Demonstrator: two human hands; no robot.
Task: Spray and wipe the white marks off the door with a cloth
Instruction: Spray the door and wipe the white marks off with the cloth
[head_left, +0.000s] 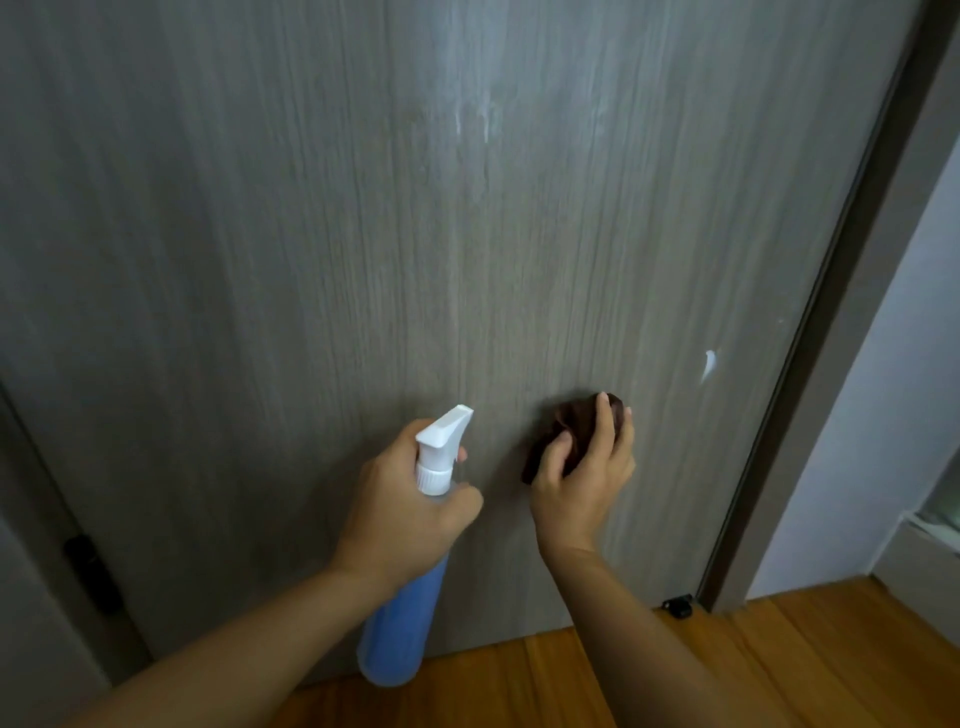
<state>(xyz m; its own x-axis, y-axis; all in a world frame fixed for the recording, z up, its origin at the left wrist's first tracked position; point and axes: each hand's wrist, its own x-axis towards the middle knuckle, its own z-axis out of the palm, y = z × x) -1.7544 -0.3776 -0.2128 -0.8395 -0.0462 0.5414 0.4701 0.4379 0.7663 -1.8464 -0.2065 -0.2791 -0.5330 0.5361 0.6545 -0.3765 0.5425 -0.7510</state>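
A grey wood-grain door fills the view. White smears and drips mark its upper middle, and a small white mark sits low on the right. My left hand grips the neck of a blue spray bottle with a white trigger head, nozzle aimed at the door. My right hand holds a bunched dark brown cloth against the door, below and left of the small mark.
The dark door frame runs down the right side, with a white wall beyond it. A black door stop sits at the door's bottom corner. Wooden floor lies below. A dark fitting shows at lower left.
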